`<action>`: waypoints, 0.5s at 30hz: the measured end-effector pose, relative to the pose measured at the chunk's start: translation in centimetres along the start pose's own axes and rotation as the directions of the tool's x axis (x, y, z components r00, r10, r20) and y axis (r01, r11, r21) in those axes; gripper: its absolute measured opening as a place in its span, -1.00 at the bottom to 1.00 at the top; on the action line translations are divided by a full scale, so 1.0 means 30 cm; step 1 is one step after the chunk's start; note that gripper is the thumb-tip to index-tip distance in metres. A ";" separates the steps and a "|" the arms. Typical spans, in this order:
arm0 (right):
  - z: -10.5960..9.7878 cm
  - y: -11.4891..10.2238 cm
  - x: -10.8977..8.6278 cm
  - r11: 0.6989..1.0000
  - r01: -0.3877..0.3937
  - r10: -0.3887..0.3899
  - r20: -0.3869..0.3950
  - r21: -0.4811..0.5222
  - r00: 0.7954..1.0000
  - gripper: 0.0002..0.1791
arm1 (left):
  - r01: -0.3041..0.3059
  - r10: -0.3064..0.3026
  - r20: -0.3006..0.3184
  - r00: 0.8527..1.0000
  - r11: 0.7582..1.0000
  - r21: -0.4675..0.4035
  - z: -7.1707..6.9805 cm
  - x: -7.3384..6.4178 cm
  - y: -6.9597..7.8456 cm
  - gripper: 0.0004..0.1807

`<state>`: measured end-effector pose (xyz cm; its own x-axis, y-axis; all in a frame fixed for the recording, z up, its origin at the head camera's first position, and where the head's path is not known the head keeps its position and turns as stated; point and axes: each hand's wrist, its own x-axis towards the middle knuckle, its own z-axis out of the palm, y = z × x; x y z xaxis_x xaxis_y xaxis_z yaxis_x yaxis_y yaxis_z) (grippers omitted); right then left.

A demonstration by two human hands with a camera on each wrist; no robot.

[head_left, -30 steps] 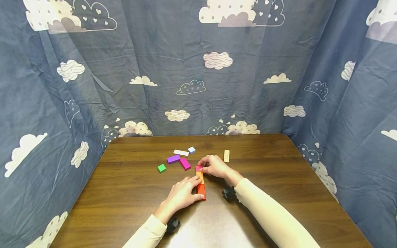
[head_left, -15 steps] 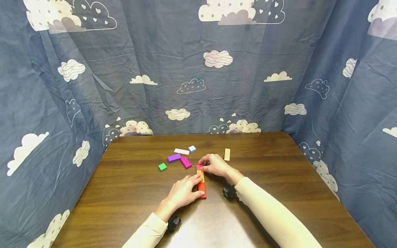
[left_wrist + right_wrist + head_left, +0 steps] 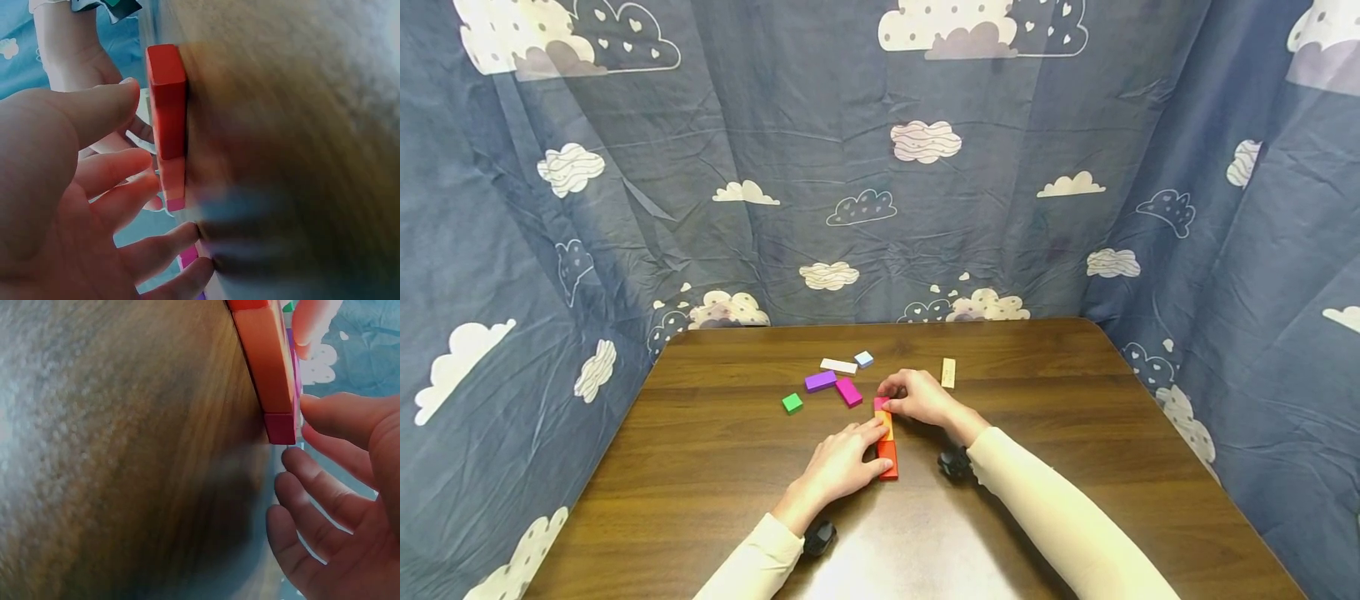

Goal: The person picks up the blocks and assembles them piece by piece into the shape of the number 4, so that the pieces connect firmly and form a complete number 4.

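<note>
Three blocks lie end to end in a row on the table: a red block (image 3: pixel 888 460) nearest, an orange block (image 3: pixel 885 426) in the middle, and a small pink block (image 3: pixel 881 403) at the far end. My left hand (image 3: pixel 841 462) comes from the left, its thumb at the red block and its extended index and middle fingers on the orange one. At the far end my right hand (image 3: pixel 922 398) holds the pink block between thumb and fingertips. In the right wrist view the thumb (image 3: pixel 344 415) lies at the pink block's top edge, with curved fingers beyond its end.
Left of the row lie a magenta block (image 3: pixel 849 392), a purple block (image 3: pixel 821 382), a green block (image 3: pixel 792 403), a white block (image 3: pixel 838 366) and a light blue block (image 3: pixel 863 359). A pale wooden block (image 3: pixel 949 373) lies back right. A cloud-patterned curtain (image 3: pixel 820 167) surrounds the wooden table (image 3: pixel 700 467).
</note>
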<state>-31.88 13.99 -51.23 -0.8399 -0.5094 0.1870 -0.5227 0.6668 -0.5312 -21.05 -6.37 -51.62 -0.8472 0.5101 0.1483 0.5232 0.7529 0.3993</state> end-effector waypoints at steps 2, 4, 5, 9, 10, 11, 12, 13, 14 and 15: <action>-0.003 -0.003 0.005 1.000 0.002 -0.002 -0.013 0.008 1.000 -0.72 | 0.003 -0.003 0.001 1.000 1.000 -0.012 -0.008 -0.002 -0.002 -0.37; -0.008 -0.008 0.011 1.000 0.008 -0.008 -0.035 0.008 0.999 -0.71 | 0.002 -0.002 -0.003 1.000 1.000 -0.022 -0.018 -0.004 -0.005 -0.37; -0.010 -0.011 0.015 1.000 0.009 -0.009 -0.045 0.004 0.999 -0.70 | 0.001 -0.002 -0.007 1.000 1.000 -0.026 -0.025 -0.005 -0.005 -0.38; -0.017 -0.027 0.031 1.000 0.010 -0.012 -0.070 -0.026 0.997 -0.71 | 0.005 -0.006 -0.025 1.000 0.999 -0.043 -0.057 -0.011 -0.013 -0.40; -0.017 -0.032 0.036 0.999 0.005 -0.007 -0.069 -0.034 0.998 -0.71 | 0.010 -0.012 -0.031 0.999 0.999 -0.050 -0.068 -0.014 -0.015 -0.41; -0.017 -0.037 0.041 0.999 0.000 -0.003 -0.066 -0.038 0.998 -0.71 | 0.015 -0.017 -0.037 0.999 0.999 -0.051 -0.077 -0.017 -0.019 -0.41; -0.017 -0.042 0.046 0.999 -0.003 0.000 -0.065 -0.041 0.998 -0.71 | 0.019 -0.022 -0.042 0.999 0.998 -0.053 -0.086 -0.020 -0.025 -0.41; -0.017 -0.046 0.052 0.999 -0.008 0.005 -0.065 -0.047 0.998 -0.71 | 0.026 -0.029 -0.046 0.999 0.998 -0.054 -0.095 -0.023 -0.032 -0.42; -0.017 -0.051 0.058 0.999 -0.011 0.008 -0.065 -0.054 0.998 -0.72 | 0.034 -0.036 -0.051 0.998 0.998 -0.054 -0.104 -0.026 -0.039 -0.42; -0.016 -0.056 0.065 0.998 -0.013 0.009 -0.064 -0.061 0.998 -0.71 | 0.043 -0.046 -0.056 0.997 0.998 -0.050 -0.113 -0.029 -0.048 -0.42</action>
<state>-32.70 12.14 -49.56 -0.8522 -0.4675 0.2349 -0.5198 0.7054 -0.4819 -21.38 -9.29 -49.25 -0.8742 0.4511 0.1798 0.4808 0.7523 0.4504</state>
